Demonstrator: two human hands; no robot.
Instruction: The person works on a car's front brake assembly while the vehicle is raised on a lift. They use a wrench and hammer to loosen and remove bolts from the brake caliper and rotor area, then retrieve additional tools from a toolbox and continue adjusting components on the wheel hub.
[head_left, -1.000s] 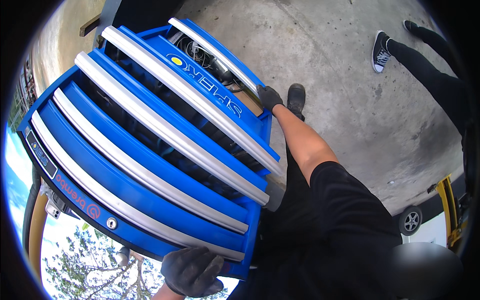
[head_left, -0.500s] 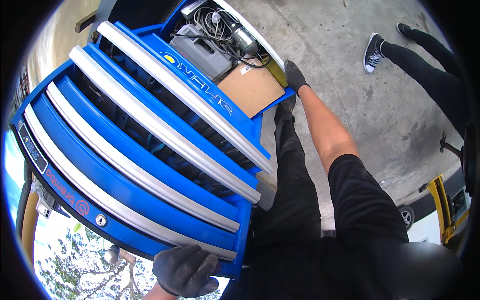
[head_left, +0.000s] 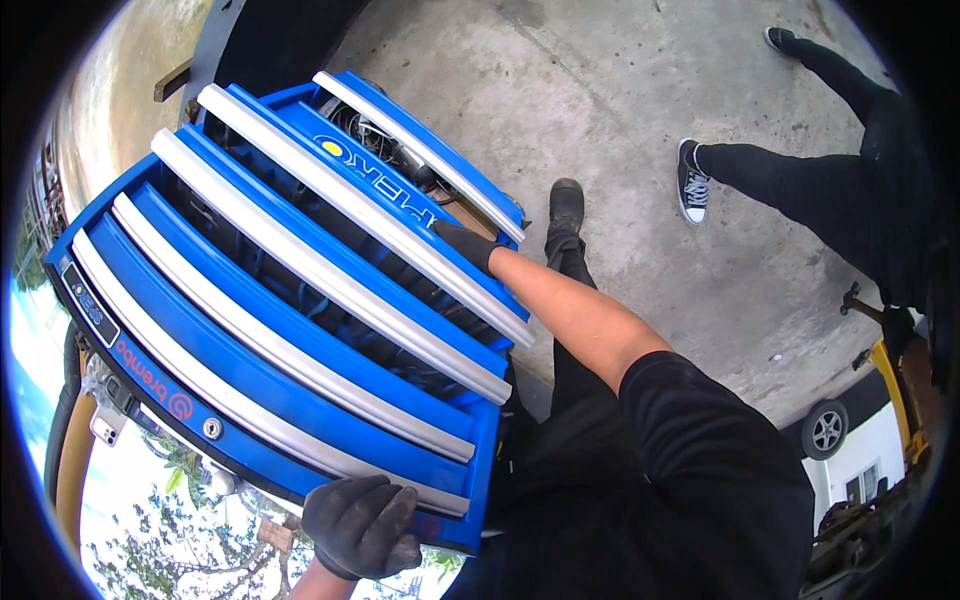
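A blue tool chest point(head_left: 230, 400) with several drawers pulled out in steps fills the left half of the view, silver handle strips along their fronts. My left hand point(head_left: 362, 527), in a dark glove, curls its fingers at the chest's top edge, near the right end of the uppermost handle strip. Lower on the chest, my gloved right hand point(head_left: 466, 246) lies against the lettered blue drawer front point(head_left: 370, 170); its fingers are mostly hidden. Beyond that hand, the lowest drawer point(head_left: 430, 150) sticks out only partly, with cables and a brown cardboard box point(head_left: 472, 216) showing in the gap.
My boot point(head_left: 566, 205) stands on the concrete floor point(head_left: 620, 110) by the chest. Another person in dark trousers and sneakers point(head_left: 692, 190) stands at the right. A hammer point(head_left: 856, 302), a car wheel point(head_left: 825, 429) and a phone point(head_left: 107, 424) also show.
The lowest drawer has gone inward, covering most of its contents. My right hand has left its edge and moved left to the lettered drawer front. The other person's feet have shifted.
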